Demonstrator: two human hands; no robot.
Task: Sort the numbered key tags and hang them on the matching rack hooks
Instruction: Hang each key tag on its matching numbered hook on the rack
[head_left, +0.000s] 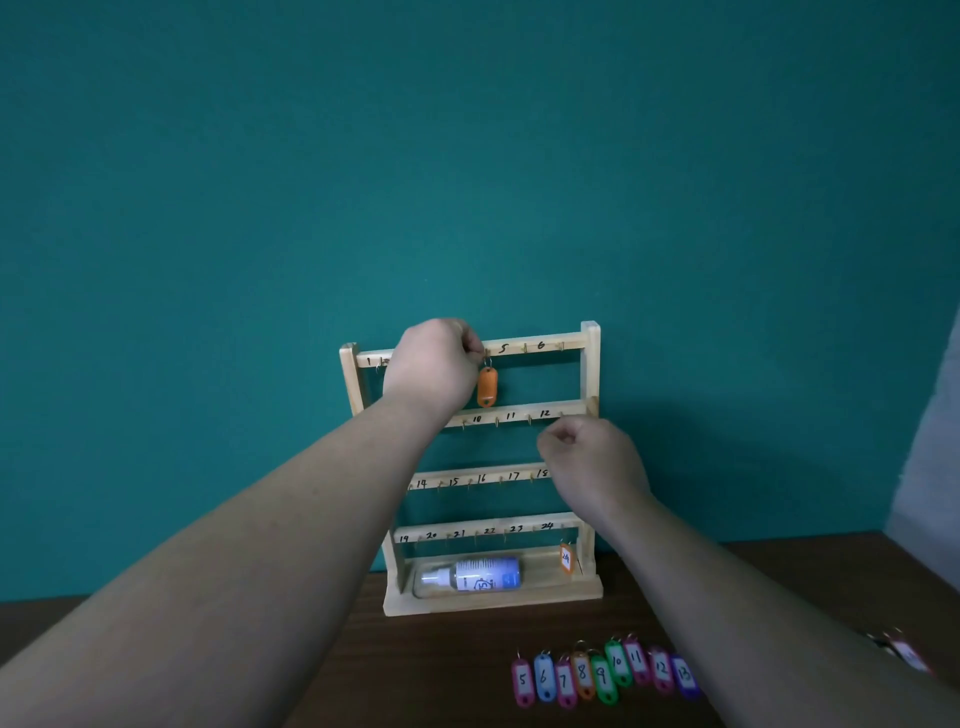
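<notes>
**Key rack, top rail: orange tag at its hook**

- Rack (591, 364): wooden, four numbered rails, upright on the table (441, 675) against the teal wall (467, 156)
- Left hand (431, 364): I log it at the top rail, fingertips pinching the ring of the orange tag (487, 387), which hangs just left of number 5
- Right hand (592, 457): clenched before the rack's right side, between second and third rails; I see nothing in it
- Tag 24 (565, 558): orange, hanging under number 24, bottom rail
- Spray bottle (485, 573): lying sideways on the rack's base
- Loose tags (602, 673): a row numbered 5 to 13 on the table, near side
- Further tags (906, 653): right edge, too blurred for me to read
</notes>
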